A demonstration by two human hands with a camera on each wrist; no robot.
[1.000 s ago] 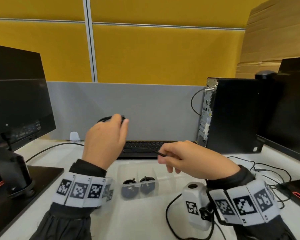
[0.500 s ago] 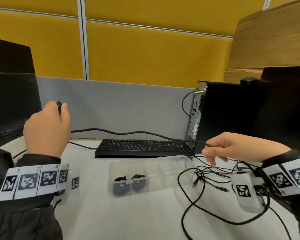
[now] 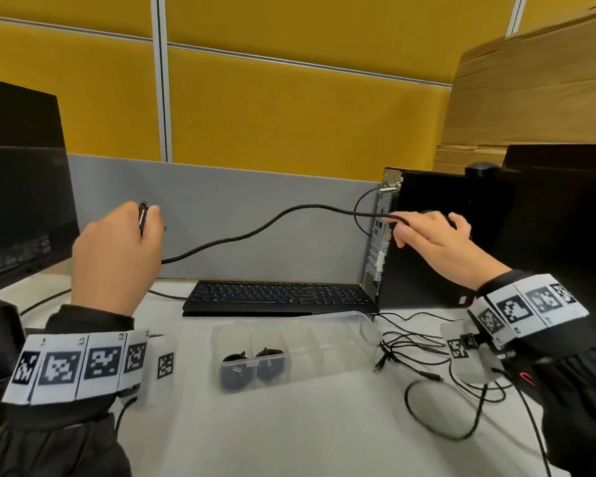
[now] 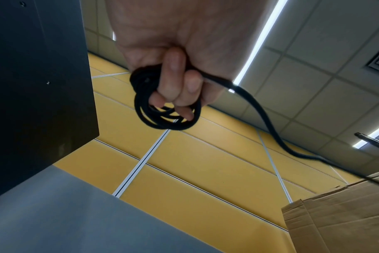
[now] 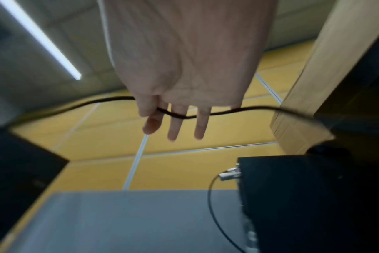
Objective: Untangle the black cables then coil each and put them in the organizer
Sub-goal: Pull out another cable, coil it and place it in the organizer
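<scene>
My left hand point(image 3: 141, 222) is raised at the left and grips a small coil of black cable point(image 4: 162, 109), with the fingers curled through its loops. From that coil the black cable point(image 3: 255, 232) runs right in a sagging curve to my right hand point(image 3: 410, 225). The right hand point(image 5: 162, 118) pinches the cable point(image 5: 249, 108) between thumb and forefinger, with the other fingers spread, in front of the PC tower. A clear plastic organizer point(image 3: 324, 335) lies on the table below, with two coiled black cables point(image 3: 252, 363) in its front left compartments. A tangle of thin black cables point(image 3: 413, 346) lies to its right.
A black keyboard point(image 3: 279, 296) sits behind the organizer. The black PC tower point(image 3: 444, 263) stands at the right rear, with a monitor point(image 3: 572, 215) beside it. Another monitor point(image 3: 18, 187) stands at the left. Cardboard point(image 3: 537, 91) leans against the yellow partition.
The hands have drawn apart, pulling a length of cable out between them. Since half a second ago the right hand has risen toward the tower, and the cable now sags near the left hand.
</scene>
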